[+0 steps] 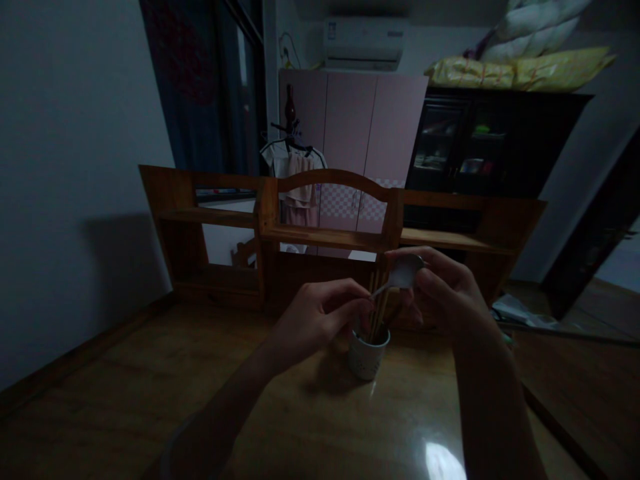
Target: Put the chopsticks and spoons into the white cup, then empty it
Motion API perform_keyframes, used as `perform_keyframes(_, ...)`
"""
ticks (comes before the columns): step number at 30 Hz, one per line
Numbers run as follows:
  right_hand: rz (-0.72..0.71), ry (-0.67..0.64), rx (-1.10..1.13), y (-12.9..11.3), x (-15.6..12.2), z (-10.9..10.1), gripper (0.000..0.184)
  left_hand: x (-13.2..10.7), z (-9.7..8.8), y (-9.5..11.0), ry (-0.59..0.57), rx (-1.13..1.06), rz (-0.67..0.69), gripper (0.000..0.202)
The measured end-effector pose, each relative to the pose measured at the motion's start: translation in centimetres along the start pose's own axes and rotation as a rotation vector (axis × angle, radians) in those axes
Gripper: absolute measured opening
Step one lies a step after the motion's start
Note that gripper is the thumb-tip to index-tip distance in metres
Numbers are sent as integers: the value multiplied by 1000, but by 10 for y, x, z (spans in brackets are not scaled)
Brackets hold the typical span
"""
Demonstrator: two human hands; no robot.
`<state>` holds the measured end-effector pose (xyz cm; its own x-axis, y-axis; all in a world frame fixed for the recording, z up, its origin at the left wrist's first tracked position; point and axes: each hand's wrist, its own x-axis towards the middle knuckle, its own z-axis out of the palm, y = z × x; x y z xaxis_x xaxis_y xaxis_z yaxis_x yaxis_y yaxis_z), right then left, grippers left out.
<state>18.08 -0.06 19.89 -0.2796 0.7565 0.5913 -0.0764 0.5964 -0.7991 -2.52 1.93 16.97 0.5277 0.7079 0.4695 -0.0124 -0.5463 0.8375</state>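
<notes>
A metal spoon (pixel 403 272) is held up between both hands, its bowl to the right and its handle slanting down to the left. My left hand (pixel 327 312) pinches the handle between thumb and forefinger. The fingers of my right hand (pixel 445 283) are closed on the edge of the bowl. Just below and behind the spoon stands a white cup (pixel 369 357) with small dark marks, upright on the wooden table (pixel 280 413). Several wooden chopsticks (pixel 381 310) stick up out of it, partly hidden by my left fingertips and the spoon.
A wooden shelf unit (pixel 325 237) runs along the table's back edge, close behind the cup. A wall (pixel 75 167) borders the table on the left. Beyond are a pink wardrobe (pixel 350 120), hanging clothes (pixel 297 177) and a dark cabinet (pixel 500 147). The room is dim.
</notes>
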Motion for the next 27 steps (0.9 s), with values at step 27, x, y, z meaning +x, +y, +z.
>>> perform_keyframes(27, 13, -40, -4, 2, 0, 0, 35, 3, -2, -4, 102, -27, 12, 16)
